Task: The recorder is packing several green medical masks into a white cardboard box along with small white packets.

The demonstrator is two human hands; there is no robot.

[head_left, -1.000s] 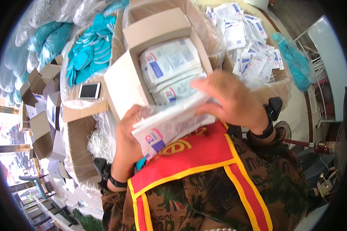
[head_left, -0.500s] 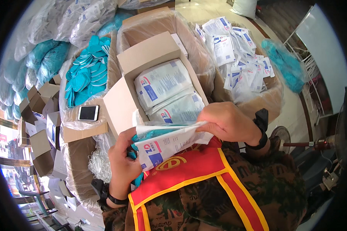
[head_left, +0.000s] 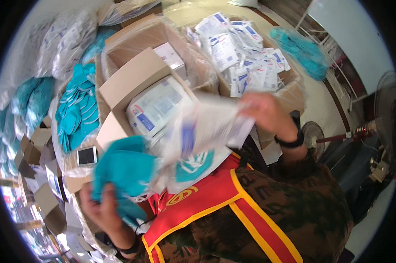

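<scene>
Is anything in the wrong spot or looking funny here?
Perhaps the white rectangular smartphone with a dark screen: it lies beside the heap of flat, teal, fabric-like pieces and seems odd there because it doesn't match them. I see no clear spill or damage.

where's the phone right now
In the head view, the phone lies toward the left, face up, just below the pile of teal pieces and above the left hand.

White-framed smartphone (head_left: pixel 87 156) lies face up — whiteboard (head_left: pixel 353 39) upper right, round fan (head_left: pixel 313 133) below — open cardboard cartons (head_left: pixel 48 204) heaped left.
</scene>
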